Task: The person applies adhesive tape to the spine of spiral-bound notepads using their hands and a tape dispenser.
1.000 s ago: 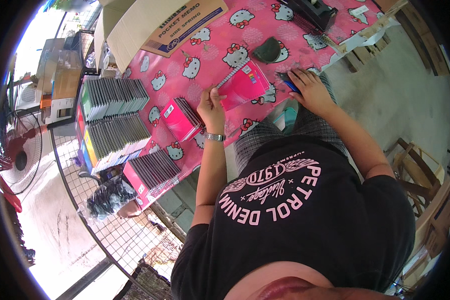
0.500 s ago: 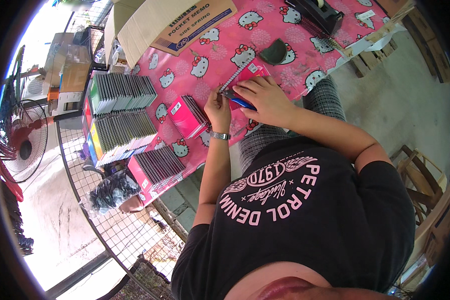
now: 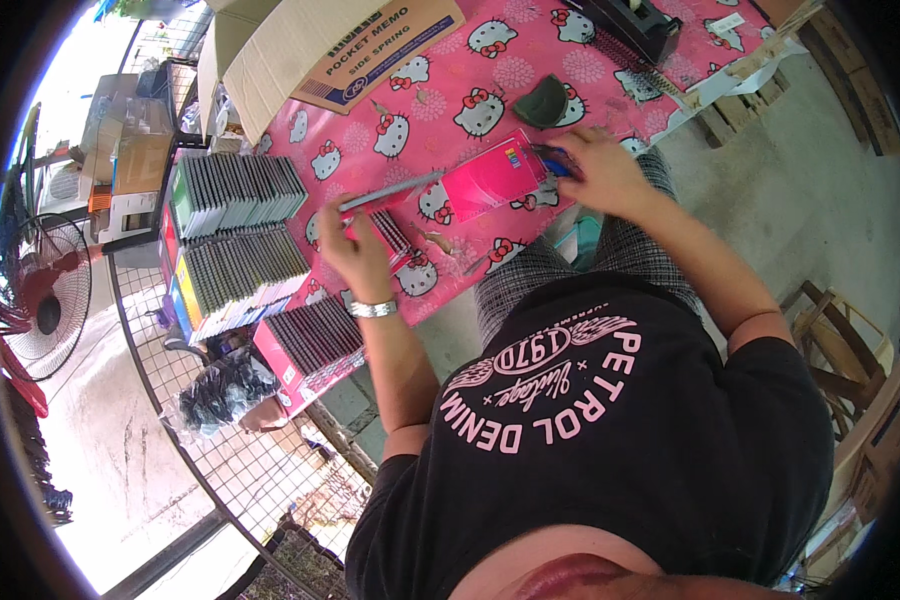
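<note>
We have our left hand (image 3: pixel 355 255) on the small box of notebooks (image 3: pixel 385 235) at the near edge of the table (image 3: pixel 450 90), with the flat pack (image 3: pixel 485 180) lying just to its right and our right hand (image 3: pixel 595 170) at that pack's right end. To the left of the small box stand rows of notebooks (image 3: pixel 235 235) in open boxes. A cardboard carton (image 3: pixel 345 45) sits at the table's far side, a tape dispenser (image 3: pixel 635 20) far right.
</note>
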Available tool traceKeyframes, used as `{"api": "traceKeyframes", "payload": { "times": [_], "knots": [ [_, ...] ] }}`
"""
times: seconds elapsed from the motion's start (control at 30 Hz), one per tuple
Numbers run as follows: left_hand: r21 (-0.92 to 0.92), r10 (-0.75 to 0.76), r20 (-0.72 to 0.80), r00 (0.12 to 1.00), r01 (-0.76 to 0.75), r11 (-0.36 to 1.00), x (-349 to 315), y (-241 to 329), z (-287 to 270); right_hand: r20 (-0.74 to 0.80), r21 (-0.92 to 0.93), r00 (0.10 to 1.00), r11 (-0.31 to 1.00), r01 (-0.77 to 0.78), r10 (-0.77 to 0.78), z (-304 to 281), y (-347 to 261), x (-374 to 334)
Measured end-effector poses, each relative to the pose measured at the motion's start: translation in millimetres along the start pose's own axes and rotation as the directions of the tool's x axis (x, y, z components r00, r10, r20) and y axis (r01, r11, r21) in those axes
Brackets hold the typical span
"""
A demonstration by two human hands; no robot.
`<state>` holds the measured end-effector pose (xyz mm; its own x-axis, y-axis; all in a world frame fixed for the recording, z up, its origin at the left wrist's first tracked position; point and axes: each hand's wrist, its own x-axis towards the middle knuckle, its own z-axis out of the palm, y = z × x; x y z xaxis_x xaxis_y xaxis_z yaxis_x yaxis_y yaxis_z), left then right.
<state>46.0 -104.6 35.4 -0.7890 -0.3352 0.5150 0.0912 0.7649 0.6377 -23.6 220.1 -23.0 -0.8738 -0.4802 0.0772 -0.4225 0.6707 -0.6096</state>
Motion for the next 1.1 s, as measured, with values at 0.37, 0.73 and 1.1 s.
{"api": "traceKeyframes", "payload": {
  "times": [0.37, 0.73, 1.1],
  "knots": [
    [0.569, 0.151, 0.144, 0.978, -0.206, 0.796, 13.0, -84.5, 18.3, -0.395, -0.451, 0.918, 0.870, -0.200, 0.007, -15.2, 117.3, 78.0],
    [0.122, 0.324, 0.652, 0.686, -0.516, 0.848, -55.3, 19.6, 106.1, -0.357, -0.578, 0.934, 0.780, -0.240, 0.023, -21.8, 149.9, 95.9],
    [0.167, 0.367, 0.587, 0.722, -0.552, 0.817, -11.4, 23.8, 96.8, -0.234, 0.303, 0.957, 0.922, 0.240, -0.172, -4.2, 31.9, 55.7]
  ]
}}
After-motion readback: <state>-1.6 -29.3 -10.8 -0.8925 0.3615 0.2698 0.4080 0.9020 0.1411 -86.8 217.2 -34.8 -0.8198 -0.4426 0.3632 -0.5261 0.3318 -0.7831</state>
